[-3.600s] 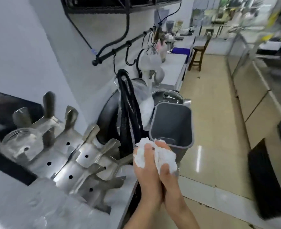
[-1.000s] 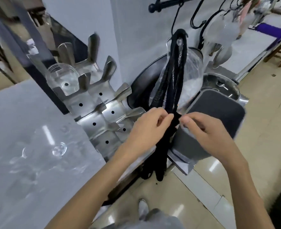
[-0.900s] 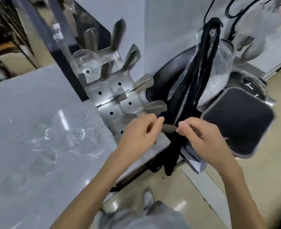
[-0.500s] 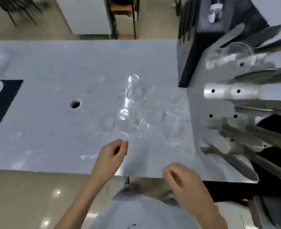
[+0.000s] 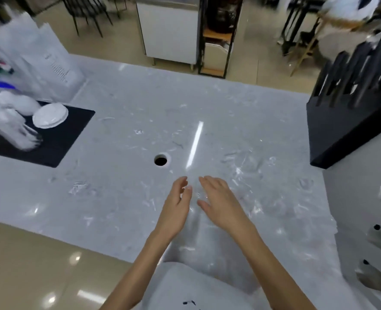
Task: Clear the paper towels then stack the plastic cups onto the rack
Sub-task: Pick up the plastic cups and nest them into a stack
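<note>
Head view: left hand (image 5: 176, 204) and right hand (image 5: 220, 204), grips wide and empty, flank blurred clear cups (image 5: 245, 175).

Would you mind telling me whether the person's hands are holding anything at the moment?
Empty: the left hand and right hand hover open, fingers spread, over the grey marble counter; neither holds anything visible.
</note>
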`<state>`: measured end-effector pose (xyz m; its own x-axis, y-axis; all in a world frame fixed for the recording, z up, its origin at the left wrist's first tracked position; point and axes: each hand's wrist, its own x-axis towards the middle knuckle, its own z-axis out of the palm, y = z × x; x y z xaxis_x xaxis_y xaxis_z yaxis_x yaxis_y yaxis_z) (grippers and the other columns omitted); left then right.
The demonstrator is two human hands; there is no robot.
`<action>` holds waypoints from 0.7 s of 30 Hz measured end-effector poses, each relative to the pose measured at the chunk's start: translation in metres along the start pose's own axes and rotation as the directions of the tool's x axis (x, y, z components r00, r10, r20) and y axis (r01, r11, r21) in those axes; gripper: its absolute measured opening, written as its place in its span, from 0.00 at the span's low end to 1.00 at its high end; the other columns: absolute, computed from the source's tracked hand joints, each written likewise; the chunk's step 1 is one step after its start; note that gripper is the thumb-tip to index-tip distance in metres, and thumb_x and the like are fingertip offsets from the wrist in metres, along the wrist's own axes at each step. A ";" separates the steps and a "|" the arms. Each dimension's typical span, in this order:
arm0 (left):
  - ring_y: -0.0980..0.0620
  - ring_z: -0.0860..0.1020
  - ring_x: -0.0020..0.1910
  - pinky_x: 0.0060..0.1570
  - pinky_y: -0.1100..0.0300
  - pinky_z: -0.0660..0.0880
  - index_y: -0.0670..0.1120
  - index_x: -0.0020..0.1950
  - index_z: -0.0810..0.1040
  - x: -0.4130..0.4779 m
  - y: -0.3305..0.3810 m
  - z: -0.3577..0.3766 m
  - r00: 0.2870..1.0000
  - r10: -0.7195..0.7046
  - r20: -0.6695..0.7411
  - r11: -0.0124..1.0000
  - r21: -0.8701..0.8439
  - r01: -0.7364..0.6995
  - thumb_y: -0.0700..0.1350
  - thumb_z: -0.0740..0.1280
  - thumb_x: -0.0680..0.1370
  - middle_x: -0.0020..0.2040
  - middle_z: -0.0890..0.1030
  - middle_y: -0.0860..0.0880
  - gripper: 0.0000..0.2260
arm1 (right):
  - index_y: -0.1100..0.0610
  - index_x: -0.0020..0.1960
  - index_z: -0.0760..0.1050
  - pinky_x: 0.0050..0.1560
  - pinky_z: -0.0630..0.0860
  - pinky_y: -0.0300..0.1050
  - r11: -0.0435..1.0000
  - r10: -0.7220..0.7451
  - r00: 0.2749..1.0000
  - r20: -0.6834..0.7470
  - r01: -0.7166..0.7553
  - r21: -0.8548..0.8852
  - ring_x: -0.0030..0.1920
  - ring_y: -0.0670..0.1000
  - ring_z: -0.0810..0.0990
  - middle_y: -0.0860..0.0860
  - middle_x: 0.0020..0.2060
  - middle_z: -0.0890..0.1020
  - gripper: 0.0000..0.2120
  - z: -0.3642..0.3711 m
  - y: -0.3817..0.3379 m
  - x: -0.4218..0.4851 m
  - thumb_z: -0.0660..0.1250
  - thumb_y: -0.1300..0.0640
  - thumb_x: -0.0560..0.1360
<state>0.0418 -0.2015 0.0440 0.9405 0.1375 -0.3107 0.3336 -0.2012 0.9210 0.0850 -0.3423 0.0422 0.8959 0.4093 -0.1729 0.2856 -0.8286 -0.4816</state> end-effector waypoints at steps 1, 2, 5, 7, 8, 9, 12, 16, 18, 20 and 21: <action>0.58 0.70 0.69 0.65 0.63 0.64 0.53 0.77 0.65 0.007 -0.004 -0.006 0.998 -0.018 0.053 1.000 -0.020 0.019 0.51 0.56 0.86 0.72 0.71 0.56 0.18 | 0.56 0.77 0.58 0.70 0.65 0.48 0.999 0.009 1.000 0.003 -0.008 -0.045 0.75 0.55 0.59 0.51 0.76 0.62 0.30 0.010 -0.006 0.011 0.64 0.54 0.79; 0.57 0.70 0.70 0.66 0.62 0.65 0.54 0.77 0.65 0.014 -0.012 -0.012 0.995 -0.019 0.094 0.999 -0.024 0.021 0.48 0.57 0.86 0.73 0.71 0.56 0.18 | 0.56 0.77 0.58 0.69 0.68 0.50 0.998 0.014 1.000 -0.022 -0.016 -0.061 0.75 0.56 0.59 0.52 0.76 0.62 0.31 0.019 -0.008 0.019 0.66 0.56 0.78; 0.54 0.66 0.76 0.74 0.55 0.66 0.54 0.78 0.61 0.038 -0.042 -0.026 0.987 0.038 0.157 0.996 0.070 -0.050 0.35 0.63 0.80 0.78 0.66 0.53 0.29 | 0.53 0.75 0.63 0.63 0.74 0.48 0.999 0.039 0.993 -0.108 -0.036 0.032 0.71 0.54 0.63 0.50 0.73 0.66 0.32 0.032 -0.009 0.029 0.71 0.56 0.74; 0.58 0.59 0.79 0.78 0.56 0.59 0.53 0.82 0.54 0.055 -0.061 -0.028 0.970 0.055 0.239 0.986 0.143 -0.091 0.38 0.69 0.79 0.81 0.59 0.56 0.37 | 0.50 0.76 0.61 0.61 0.75 0.46 1.000 0.021 0.996 -0.090 -0.019 0.022 0.70 0.51 0.62 0.47 0.72 0.66 0.33 0.033 -0.005 0.028 0.70 0.55 0.75; 0.59 0.59 0.78 0.78 0.56 0.58 0.54 0.82 0.53 0.063 -0.069 -0.027 0.962 0.058 0.267 0.981 0.166 -0.105 0.45 0.73 0.78 0.80 0.59 0.59 0.39 | 0.49 0.77 0.59 0.63 0.74 0.45 1.000 0.008 0.998 -0.059 -0.007 0.012 0.70 0.50 0.62 0.46 0.73 0.64 0.33 0.032 -0.002 0.027 0.69 0.56 0.75; 0.59 0.62 0.78 0.78 0.54 0.59 0.55 0.81 0.57 0.071 -0.077 -0.024 0.957 0.068 0.281 0.975 0.186 -0.124 0.53 0.75 0.76 0.79 0.62 0.60 0.40 | 0.49 0.77 0.58 0.66 0.71 0.44 1.000 -0.001 1.000 -0.015 0.001 0.018 0.71 0.51 0.61 0.47 0.74 0.63 0.34 0.029 -0.001 0.026 0.68 0.58 0.76; 0.57 0.71 0.72 0.78 0.42 0.56 0.58 0.73 0.67 0.085 -0.101 -0.007 0.947 0.102 0.306 0.929 0.310 -0.200 0.72 0.70 0.70 0.70 0.74 0.61 0.36 | 0.51 0.77 0.60 0.75 0.59 0.51 1.000 -0.029 0.999 0.016 0.029 -0.003 0.76 0.56 0.57 0.50 0.75 0.64 0.33 0.018 0.005 0.015 0.67 0.60 0.75; 0.54 0.72 0.70 0.77 0.42 0.54 0.58 0.72 0.67 0.088 -0.123 0.004 0.943 0.204 0.263 0.891 0.350 -0.290 0.65 0.72 0.73 0.67 0.74 0.59 0.31 | 0.49 0.74 0.65 0.73 0.58 0.63 0.972 0.114 0.939 -0.324 -0.173 -0.158 0.76 0.60 0.55 0.51 0.75 0.66 0.30 0.013 0.026 -0.018 0.70 0.55 0.74; 0.53 0.70 0.73 0.78 0.42 0.53 0.57 0.74 0.65 0.089 -0.128 0.006 0.929 0.254 0.269 0.863 0.370 -0.343 0.63 0.72 0.74 0.70 0.73 0.58 0.33 | 0.53 0.75 0.64 0.71 0.62 0.66 0.957 0.210 0.913 -0.351 -0.264 -0.115 0.76 0.58 0.56 0.53 0.76 0.65 0.32 0.021 0.043 -0.035 0.72 0.55 0.74; 0.51 0.65 0.78 0.79 0.42 0.51 0.55 0.77 0.63 0.089 -0.133 0.006 0.913 0.292 0.287 0.828 0.402 -0.391 0.63 0.71 0.74 0.75 0.71 0.56 0.36 | 0.54 0.77 0.58 0.72 0.64 0.65 0.960 0.249 0.920 -0.301 -0.276 -0.050 0.76 0.54 0.56 0.53 0.77 0.61 0.36 0.032 0.060 -0.047 0.72 0.57 0.74; 0.51 0.61 0.80 0.80 0.43 0.49 0.53 0.78 0.62 0.089 -0.137 0.006 0.906 0.295 0.303 0.812 0.420 -0.405 0.65 0.71 0.73 0.77 0.69 0.53 0.38 | 0.54 0.78 0.56 0.72 0.64 0.63 0.960 0.265 0.919 -0.292 -0.280 -0.011 0.76 0.54 0.57 0.52 0.77 0.60 0.37 0.037 0.065 -0.050 0.71 0.58 0.75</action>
<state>0.0803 -0.1680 -0.1109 0.9701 -0.2288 -0.0808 -0.0830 -0.6260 0.7754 0.0461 -0.4028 -0.0118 0.9983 0.0450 -0.0358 0.0267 -0.9142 -0.4044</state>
